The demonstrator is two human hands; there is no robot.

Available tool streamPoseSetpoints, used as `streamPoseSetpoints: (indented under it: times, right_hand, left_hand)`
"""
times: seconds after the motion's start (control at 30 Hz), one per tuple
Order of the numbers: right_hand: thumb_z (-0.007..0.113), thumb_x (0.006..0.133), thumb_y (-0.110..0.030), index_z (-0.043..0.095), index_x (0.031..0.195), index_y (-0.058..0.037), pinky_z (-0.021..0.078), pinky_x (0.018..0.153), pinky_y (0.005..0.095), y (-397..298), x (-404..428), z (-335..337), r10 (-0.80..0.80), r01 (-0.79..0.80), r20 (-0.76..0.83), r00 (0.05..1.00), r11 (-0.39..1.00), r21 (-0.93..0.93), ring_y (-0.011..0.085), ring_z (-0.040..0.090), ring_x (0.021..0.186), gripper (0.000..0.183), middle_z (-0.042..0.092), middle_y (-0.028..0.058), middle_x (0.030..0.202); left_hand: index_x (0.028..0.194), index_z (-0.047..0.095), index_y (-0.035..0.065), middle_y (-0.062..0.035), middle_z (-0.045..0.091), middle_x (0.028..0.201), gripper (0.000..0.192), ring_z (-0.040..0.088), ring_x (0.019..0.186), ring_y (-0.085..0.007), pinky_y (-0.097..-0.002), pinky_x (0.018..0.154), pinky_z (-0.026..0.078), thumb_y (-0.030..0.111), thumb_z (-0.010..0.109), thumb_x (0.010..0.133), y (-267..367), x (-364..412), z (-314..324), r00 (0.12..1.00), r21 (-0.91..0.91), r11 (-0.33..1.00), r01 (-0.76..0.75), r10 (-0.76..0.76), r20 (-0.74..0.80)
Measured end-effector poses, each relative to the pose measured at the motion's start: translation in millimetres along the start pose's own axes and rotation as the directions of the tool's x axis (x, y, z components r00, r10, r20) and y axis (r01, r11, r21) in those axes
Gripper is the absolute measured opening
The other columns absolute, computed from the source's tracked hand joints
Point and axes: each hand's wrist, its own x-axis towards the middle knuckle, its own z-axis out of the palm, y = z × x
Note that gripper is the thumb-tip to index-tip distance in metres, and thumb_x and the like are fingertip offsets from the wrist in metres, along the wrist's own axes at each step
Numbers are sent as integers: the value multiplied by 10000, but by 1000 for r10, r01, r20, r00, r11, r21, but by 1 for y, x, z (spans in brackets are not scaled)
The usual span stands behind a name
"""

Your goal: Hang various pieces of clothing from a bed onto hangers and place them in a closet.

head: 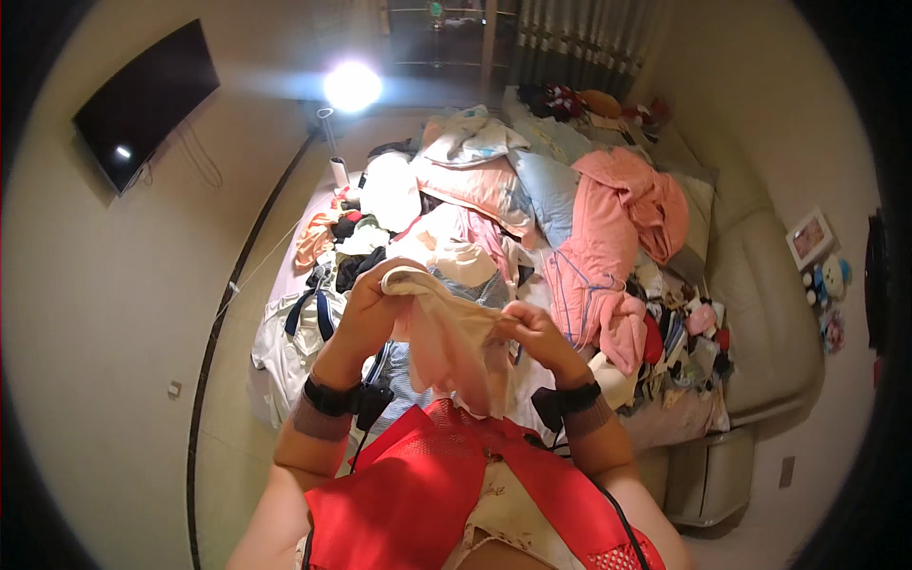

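Observation:
Stretched between my two hands is a thin cream-and-pink garment [456, 335], its lower part hanging down in front of my red vest. My left hand [374, 306] grips one upper corner, where a rolled edge shows. At the other end of that edge, the fingers of my right hand [531, 331] pinch the cloth. Beneath the garment lies a blue-and-white striped piece of clothing [402, 381], partly hidden. A cream padded cup-shaped piece [463, 263] rests just beyond my hands.
Clothes cover the bed, with a pink quilted coat [605, 221] and blue hangers [588, 292] on the right. Pillows [477, 185] lie farther back. A bright lamp [353, 85] stands at the far left; its cord [267, 253] runs along the bedside. A dark television [146, 107] hangs on the wall.

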Motion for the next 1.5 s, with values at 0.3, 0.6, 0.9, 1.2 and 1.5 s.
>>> streamPoseSetpoints:
  times: [0.3,0.6,0.9,1.2,1.5]
  right_hand:
    - [611,919,-63,575,899,-36,382,611,185,-80,-7,7,-272,260,-334,902,962,-79,15,458,701,49,544,-48,773]
    - [550,943,-28,546,885,-23,414,742,193,-100,-11,31,-393,386,-321,862,918,-88,61,516,807,58,617,47,959]
    - [473,995,-94,514,915,-35,460,815,228,-95,-18,17,-378,426,-446,811,905,8,92,588,893,108,677,144,1113]
    - [491,991,-96,540,901,-30,380,703,177,-81,-25,13,-440,385,-331,834,896,-221,46,459,791,122,588,20,954]
    - [484,1021,-274,600,965,-36,398,740,219,-48,-30,27,-106,108,-118,987,994,14,41,474,836,271,566,-34,923]
  left_hand:
    - [1063,597,42,-3,611,923,192,569,845,-68,-213,747,469,59,496,901,-53,-14,-26,939,-215,964,153,-210,-272]
    - [810,525,92,62,482,744,99,438,652,-29,-199,567,360,114,599,872,-50,-12,-27,950,77,977,200,-174,-258]
    - [942,513,43,-48,528,784,103,514,736,-157,-305,670,431,89,554,860,-55,-10,-30,987,510,847,152,-160,-28]
    - [1008,607,52,-71,657,817,164,649,704,-175,-301,601,521,100,495,899,-54,3,-62,936,289,910,298,-219,-276]
    - [1126,579,36,-87,665,987,212,668,851,-192,-333,751,567,119,455,975,-13,30,-39,961,-565,817,115,-236,-146]
